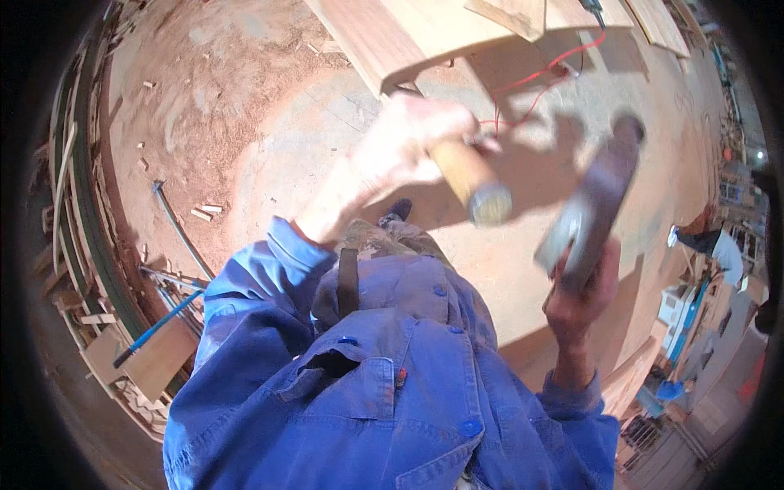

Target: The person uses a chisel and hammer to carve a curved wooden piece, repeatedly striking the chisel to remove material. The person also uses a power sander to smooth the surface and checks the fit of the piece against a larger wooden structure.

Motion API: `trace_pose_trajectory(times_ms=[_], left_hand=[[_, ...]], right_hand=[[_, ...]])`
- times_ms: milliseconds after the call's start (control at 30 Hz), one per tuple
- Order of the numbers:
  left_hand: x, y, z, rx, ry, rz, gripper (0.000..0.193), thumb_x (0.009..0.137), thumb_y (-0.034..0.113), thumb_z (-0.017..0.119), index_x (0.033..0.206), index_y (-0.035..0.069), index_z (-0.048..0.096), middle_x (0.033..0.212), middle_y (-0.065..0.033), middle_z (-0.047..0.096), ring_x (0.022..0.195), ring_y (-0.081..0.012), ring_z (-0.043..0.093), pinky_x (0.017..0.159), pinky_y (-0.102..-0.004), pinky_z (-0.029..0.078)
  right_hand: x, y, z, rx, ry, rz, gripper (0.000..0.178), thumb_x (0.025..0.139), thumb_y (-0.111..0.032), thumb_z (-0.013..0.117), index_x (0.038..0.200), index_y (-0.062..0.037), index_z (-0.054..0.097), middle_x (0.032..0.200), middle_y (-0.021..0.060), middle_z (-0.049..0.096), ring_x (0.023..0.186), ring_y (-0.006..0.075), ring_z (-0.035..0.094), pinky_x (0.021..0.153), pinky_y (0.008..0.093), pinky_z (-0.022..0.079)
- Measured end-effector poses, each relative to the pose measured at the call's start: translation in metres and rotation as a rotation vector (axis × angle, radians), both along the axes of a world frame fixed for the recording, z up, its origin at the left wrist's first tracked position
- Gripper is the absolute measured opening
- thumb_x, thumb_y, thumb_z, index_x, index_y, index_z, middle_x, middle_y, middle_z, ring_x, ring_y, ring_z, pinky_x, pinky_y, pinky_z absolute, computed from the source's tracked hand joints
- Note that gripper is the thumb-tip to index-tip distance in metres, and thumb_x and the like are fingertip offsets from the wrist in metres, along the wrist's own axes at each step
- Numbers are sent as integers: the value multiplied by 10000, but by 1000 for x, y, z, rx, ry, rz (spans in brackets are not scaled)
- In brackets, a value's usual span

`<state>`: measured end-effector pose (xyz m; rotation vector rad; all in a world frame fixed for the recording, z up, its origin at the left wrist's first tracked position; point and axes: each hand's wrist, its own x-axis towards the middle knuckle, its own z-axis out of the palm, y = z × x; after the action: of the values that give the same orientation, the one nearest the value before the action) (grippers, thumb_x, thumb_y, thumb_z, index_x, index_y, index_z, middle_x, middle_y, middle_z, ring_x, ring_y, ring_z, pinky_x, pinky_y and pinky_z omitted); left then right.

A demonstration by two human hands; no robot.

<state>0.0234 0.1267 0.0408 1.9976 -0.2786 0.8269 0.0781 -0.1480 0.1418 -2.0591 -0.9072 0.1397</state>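
My left hand is closed round a chisel; its thick wooden handle points toward me with the round butt end uppermost. Past the fist, its blade is mostly hidden, close to the near edge of a pale wooden board. To the right, my right hand grips a dark hammer. The hammer's long head is smeared by motion, and its handle is mostly hidden by the head and fingers. It is held apart from the chisel's butt end.
A red cable runs down from a dark tool by the board. Wood offcuts lie on the dusty floor at left, near a blue-handled pole. Timber lines the left side. Another person is at far right.
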Motion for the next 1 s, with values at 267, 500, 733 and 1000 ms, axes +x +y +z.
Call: trace_pose_trajectory(times_ms=[267, 500, 733, 1000], left_hand=[[-24, -16, -11, -28, -104, 82, 319, 755, 231, 802, 711, 71, 530, 638, -60, 479, 572, -255, 517, 519, -380, 416], [-20, -2, 1, -112, -38, 50, 244, 792, 225, 752, 770, 80, 557, 672, -90, 554, 679, -322, 590, 599, -424, 469], [-20, 1, -4, -173, -56, 37, 194, 780, 208, 757, 804, 95, 601, 682, -100, 567, 668, -336, 578, 600, -425, 470], [-35, 38, 14, -628, 37, 249, 183, 842, 226, 749, 813, 72, 652, 683, -41, 624, 676, -167, 665, 652, -321, 590]], right_hand=[[-51, -35, 3, -300, 43, -69, 619, 905, -529, 591, 1199, 8, 500, 809, 23, 492, 647, 104, 458, 543, 219, 375], [-71, 19, 40, -516, -153, 55, 275, 906, -262, 614, 994, -17, 526, 747, 65, 482, 639, 167, 479, 552, 298, 380], [-73, 26, 32, -439, -386, 103, 351, 843, -208, 711, 1082, -2, 558, 765, 118, 617, 629, 240, 623, 566, 326, 479], [-84, 35, 22, -247, -289, -81, 366, 981, -362, 554, 1053, -4, 531, 736, 49, 627, 612, 127, 590, 543, 259, 457]])
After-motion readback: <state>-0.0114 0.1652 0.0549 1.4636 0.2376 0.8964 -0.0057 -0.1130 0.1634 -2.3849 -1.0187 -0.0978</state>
